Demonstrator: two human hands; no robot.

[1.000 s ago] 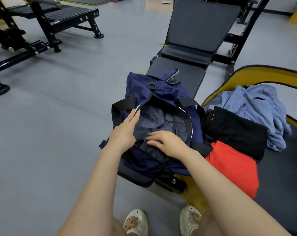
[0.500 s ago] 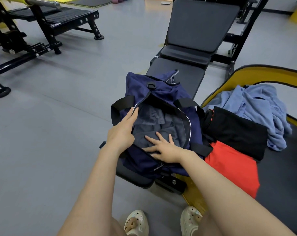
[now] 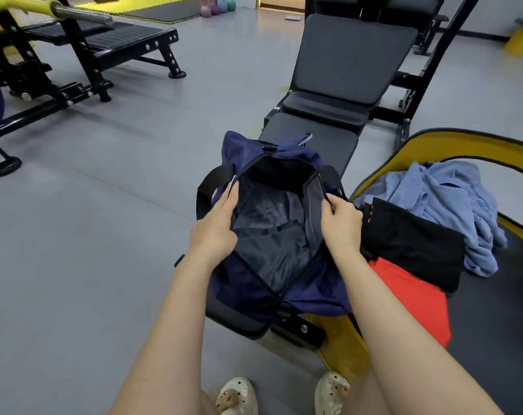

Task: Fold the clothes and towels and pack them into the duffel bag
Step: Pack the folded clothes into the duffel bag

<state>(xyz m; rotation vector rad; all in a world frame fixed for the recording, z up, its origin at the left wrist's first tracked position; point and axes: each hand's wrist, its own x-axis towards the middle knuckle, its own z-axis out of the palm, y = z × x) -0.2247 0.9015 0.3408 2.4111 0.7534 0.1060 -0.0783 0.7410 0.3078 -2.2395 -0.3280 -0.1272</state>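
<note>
A navy duffel bag point(image 3: 311, 298) lies unzipped on the black bench, its dark grey lining showing. My left hand point(image 3: 215, 227) holds the bag's left rim, fingers along the edge and thumb inside. Across the opening, my right hand point(image 3: 341, 223) pinches the right rim, and the mouth is spread wide between the two. Right of the bag lie a folded black garment point(image 3: 412, 241), a red-orange garment point(image 3: 415, 301) and a crumpled blue towel or shirt point(image 3: 451, 202).
The bag sits on a black adjustable gym bench point(image 3: 344, 70). The clothes rest on a yellow-rimmed black mat point(image 3: 451, 145). A black weight rack point(image 3: 83, 55) stands at the far left on grey floor. My cream clogs point(image 3: 236, 396) are at the bottom.
My right hand left the bag's lining and took hold of the right rim. My left hand closed on the left rim. The opening is now pulled wider.
</note>
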